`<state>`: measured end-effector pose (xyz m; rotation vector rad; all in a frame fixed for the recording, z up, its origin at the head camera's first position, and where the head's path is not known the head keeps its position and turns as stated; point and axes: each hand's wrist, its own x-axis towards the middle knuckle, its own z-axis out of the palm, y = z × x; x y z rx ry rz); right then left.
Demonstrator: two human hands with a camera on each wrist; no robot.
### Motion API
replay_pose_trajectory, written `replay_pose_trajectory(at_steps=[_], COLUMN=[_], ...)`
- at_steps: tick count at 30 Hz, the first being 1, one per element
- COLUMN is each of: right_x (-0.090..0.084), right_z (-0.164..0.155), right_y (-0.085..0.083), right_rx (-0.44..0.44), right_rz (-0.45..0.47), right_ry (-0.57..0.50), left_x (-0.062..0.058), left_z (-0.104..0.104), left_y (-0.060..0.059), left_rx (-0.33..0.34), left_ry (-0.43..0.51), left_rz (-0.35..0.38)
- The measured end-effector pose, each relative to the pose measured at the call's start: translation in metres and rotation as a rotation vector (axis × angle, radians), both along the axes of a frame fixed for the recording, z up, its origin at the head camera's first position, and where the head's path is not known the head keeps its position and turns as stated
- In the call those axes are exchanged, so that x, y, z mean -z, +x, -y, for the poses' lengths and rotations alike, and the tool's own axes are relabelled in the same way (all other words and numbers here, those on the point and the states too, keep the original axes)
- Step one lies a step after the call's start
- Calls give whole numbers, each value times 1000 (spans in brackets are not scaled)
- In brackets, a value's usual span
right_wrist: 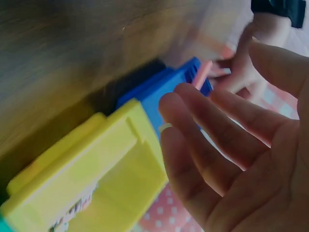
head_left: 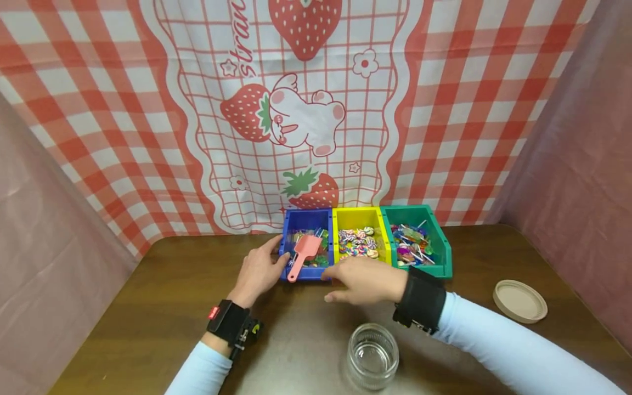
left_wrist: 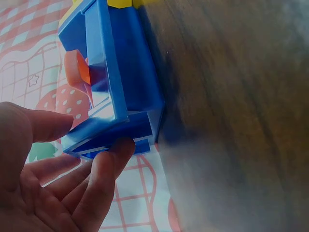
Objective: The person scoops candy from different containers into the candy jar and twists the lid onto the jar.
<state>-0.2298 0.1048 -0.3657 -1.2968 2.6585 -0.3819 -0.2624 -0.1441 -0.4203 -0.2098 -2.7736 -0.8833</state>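
My left hand (head_left: pixel 259 270) grips the left wall of the blue bin (head_left: pixel 308 274); in the left wrist view its thumb lies over the rim and its fingers along the outer side. A pink scoop (head_left: pixel 306 247) rests on wrapped candies in that bin, its handle over the front edge. My right hand (head_left: pixel 367 280) is over the front of the yellow bin (head_left: pixel 359 215), fingers relaxed and nothing held, fingertips near the blue bin's front right corner. Swirled candies (head_left: pixel 360 241) lie in the yellow bin, partly hidden by the hand.
At the right end of the row, a green bin (head_left: pixel 439 270) contains lollipops (head_left: pixel 413 241). A glass jar (head_left: pixel 373 356) without a lid stands near the front, below my right hand. One beige lid (head_left: pixel 520 301) lies at the table's right. A checked cloth (head_left: pixel 459 109) hangs behind the bins.
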Motion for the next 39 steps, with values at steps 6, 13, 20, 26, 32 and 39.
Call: replay_pose_trajectory(at_steps=[6,13,20,26,32,39], right_x=[11,26,35,30,14,-8], right_z=[41,60,61,60,50,39], right_y=[-14,-23,-25,-29,-37,-48], right_rx=[5,44,84,175,241,398], right_rz=[32,112,41,-140,-230,-112], right_ry=[77,120,-44,-156,-205,-200], left_x=[-1,0,-1,-2,-1,-2], left_z=[-1,-4,-2,-2,-3,-2], left_y=[-7,-11,-14,-15,-17,-16], left_rx=[1,-14,-14,-22,-25,-26], left_ry=[-23,-55,-24,-14,-14,-67], left_rz=[35,29,64,89,71,48])
